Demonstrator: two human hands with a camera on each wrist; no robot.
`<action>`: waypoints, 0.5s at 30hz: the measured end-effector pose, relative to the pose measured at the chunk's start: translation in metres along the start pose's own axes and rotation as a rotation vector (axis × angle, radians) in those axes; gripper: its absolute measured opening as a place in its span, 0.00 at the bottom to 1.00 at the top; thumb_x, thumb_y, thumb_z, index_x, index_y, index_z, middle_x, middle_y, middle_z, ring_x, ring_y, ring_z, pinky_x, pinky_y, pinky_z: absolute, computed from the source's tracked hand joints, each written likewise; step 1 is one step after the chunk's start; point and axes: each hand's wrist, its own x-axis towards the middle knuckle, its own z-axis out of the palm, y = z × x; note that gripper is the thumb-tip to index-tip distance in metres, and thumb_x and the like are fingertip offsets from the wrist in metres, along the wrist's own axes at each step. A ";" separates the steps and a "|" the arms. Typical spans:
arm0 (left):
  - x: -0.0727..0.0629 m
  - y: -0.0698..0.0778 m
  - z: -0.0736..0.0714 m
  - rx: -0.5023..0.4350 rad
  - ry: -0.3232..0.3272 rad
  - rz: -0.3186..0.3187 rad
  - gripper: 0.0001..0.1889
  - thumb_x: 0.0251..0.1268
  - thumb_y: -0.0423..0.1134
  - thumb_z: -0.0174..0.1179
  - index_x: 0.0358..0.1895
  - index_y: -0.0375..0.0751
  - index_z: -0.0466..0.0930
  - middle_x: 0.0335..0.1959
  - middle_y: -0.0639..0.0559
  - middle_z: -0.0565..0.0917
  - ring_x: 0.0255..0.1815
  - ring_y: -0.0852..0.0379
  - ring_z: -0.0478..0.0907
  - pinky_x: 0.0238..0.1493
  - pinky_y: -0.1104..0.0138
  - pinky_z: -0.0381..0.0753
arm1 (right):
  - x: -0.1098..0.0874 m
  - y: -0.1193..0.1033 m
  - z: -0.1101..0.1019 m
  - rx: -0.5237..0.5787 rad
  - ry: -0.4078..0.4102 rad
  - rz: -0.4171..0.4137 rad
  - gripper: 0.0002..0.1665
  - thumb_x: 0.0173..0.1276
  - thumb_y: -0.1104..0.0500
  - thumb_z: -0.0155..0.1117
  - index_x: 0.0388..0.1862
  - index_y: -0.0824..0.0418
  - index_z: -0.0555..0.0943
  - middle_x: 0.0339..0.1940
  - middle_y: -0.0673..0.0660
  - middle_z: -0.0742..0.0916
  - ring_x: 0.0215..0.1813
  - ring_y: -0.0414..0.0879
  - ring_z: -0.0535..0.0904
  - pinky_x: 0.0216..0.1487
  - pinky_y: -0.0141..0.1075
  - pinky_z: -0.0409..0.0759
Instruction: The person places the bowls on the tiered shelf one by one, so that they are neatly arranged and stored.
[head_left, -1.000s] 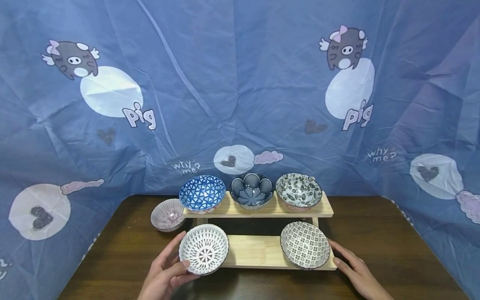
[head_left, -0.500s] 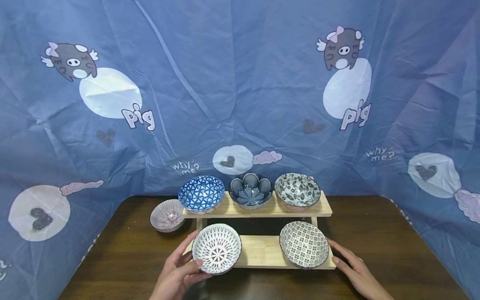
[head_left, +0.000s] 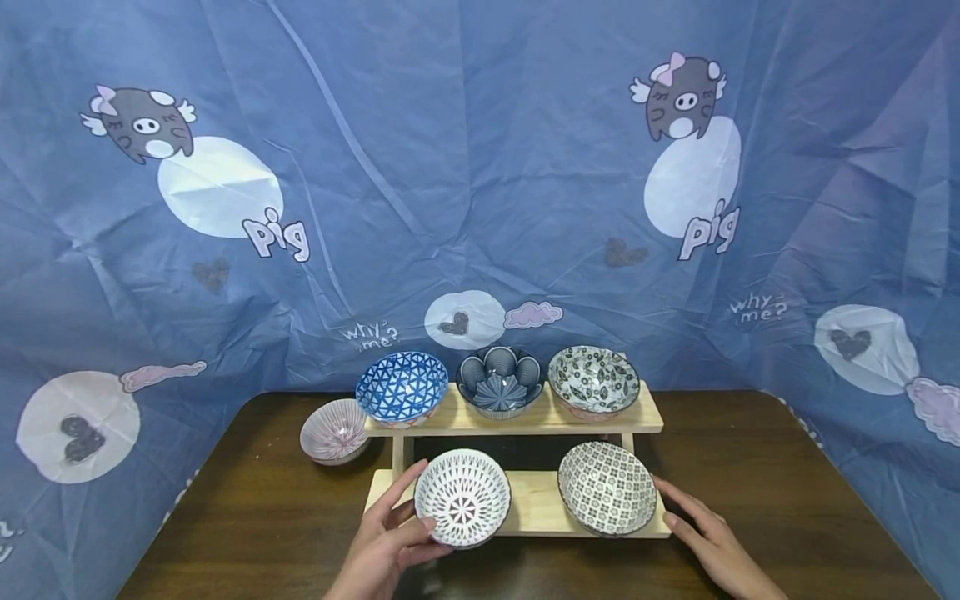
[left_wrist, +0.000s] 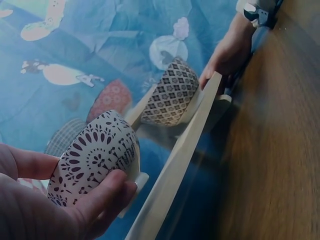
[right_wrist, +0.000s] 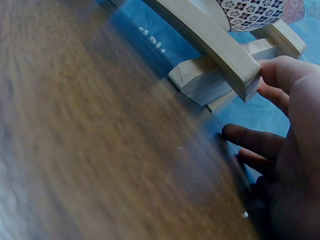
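Note:
My left hand (head_left: 390, 533) grips a white bowl (head_left: 462, 498) with a dark petal pattern, thumb near its front rim and fingers round its left side. In the left wrist view the patterned outside of this bowl faces the camera, close over the wooden two-tier stand (left_wrist: 172, 185). My right hand (head_left: 708, 537) rests its fingertips at the right end of the stand's lower tier (head_left: 536, 504), its fingers fairly straight. In the right wrist view a fingertip (right_wrist: 272, 72) touches the plank's end. Beside that hand, a bowl with a grey diamond-and-flower pattern (head_left: 607, 489) sits on the lower tier.
The upper tier bears a blue triangle-patterned bowl (head_left: 402, 387), a dark blue petal-shaped bowl (head_left: 501, 383) and a leaf-patterned bowl (head_left: 594, 381). A pink-striped bowl (head_left: 333, 431) stands on the brown table (head_left: 247, 500) left of the stand. Blue printed cloth (head_left: 480, 167) hangs behind.
My left hand has carried the white petal-patterned bowl rightward, in front of the lower tier, uncovering the tier's left end. The right hand has stayed at the stand's right end.

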 end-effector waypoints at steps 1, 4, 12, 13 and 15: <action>0.001 -0.001 0.001 -0.002 -0.003 -0.001 0.40 0.64 0.27 0.56 0.79 0.52 0.54 0.70 0.26 0.64 0.52 0.49 0.82 0.51 0.51 0.88 | 0.000 0.000 0.000 -0.005 -0.003 0.008 0.27 0.78 0.53 0.54 0.74 0.52 0.70 0.71 0.39 0.74 0.65 0.14 0.60 0.58 0.19 0.71; 0.004 -0.003 0.006 -0.005 -0.015 -0.002 0.40 0.65 0.27 0.56 0.80 0.50 0.53 0.69 0.26 0.65 0.51 0.49 0.82 0.51 0.53 0.89 | 0.001 -0.001 -0.001 -0.018 -0.017 0.046 0.28 0.78 0.51 0.54 0.75 0.51 0.69 0.72 0.47 0.75 0.65 0.14 0.60 0.58 0.23 0.74; 0.009 -0.007 0.016 -0.007 -0.059 -0.007 0.45 0.63 0.26 0.55 0.81 0.41 0.43 0.69 0.24 0.65 0.50 0.49 0.83 0.48 0.56 0.90 | 0.002 -0.002 -0.002 -0.013 -0.026 0.058 0.28 0.78 0.51 0.53 0.75 0.52 0.69 0.72 0.45 0.75 0.65 0.14 0.60 0.58 0.24 0.74; 0.010 -0.008 0.017 -0.008 -0.058 -0.009 0.45 0.63 0.26 0.55 0.81 0.41 0.43 0.69 0.24 0.66 0.50 0.49 0.83 0.47 0.57 0.90 | 0.002 -0.003 -0.002 -0.014 -0.028 0.059 0.28 0.79 0.51 0.53 0.75 0.53 0.69 0.72 0.46 0.75 0.65 0.15 0.60 0.59 0.25 0.74; 0.012 -0.010 0.018 -0.007 -0.057 -0.009 0.45 0.62 0.26 0.55 0.81 0.41 0.43 0.68 0.25 0.67 0.48 0.49 0.83 0.47 0.57 0.90 | 0.002 -0.003 -0.001 -0.017 -0.036 0.076 0.28 0.79 0.49 0.53 0.75 0.52 0.69 0.72 0.43 0.73 0.65 0.15 0.60 0.59 0.27 0.75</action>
